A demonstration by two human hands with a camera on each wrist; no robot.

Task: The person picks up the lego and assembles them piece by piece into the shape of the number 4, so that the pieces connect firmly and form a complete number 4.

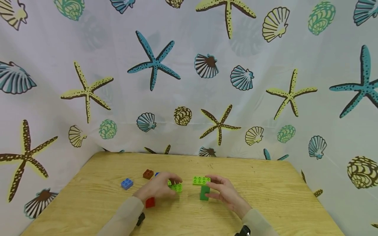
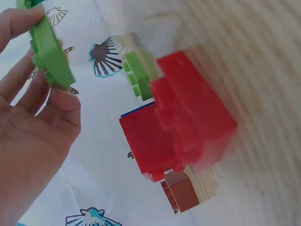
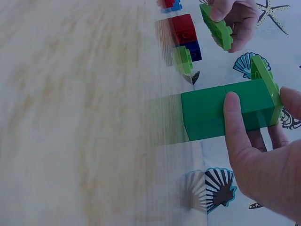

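Note:
My left hand pinches a lime-green flat building brick between thumb and fingers, raised above the table and tilted. To its right, my right hand grips an upright stack of two dark green bricks with its fingers and thumb. Across the top of that stack lies another lime-green flat brick, overhanging to the left. The stack's bottom stands on the table in the right wrist view. Below and beside my left hand are red bricks, partly hidden by the hand in the head view.
A blue brick and a brown brick lie on the wooden table left of my hands. Another lime-green brick sits close to a dark blue brick. A patterned curtain hangs behind the table.

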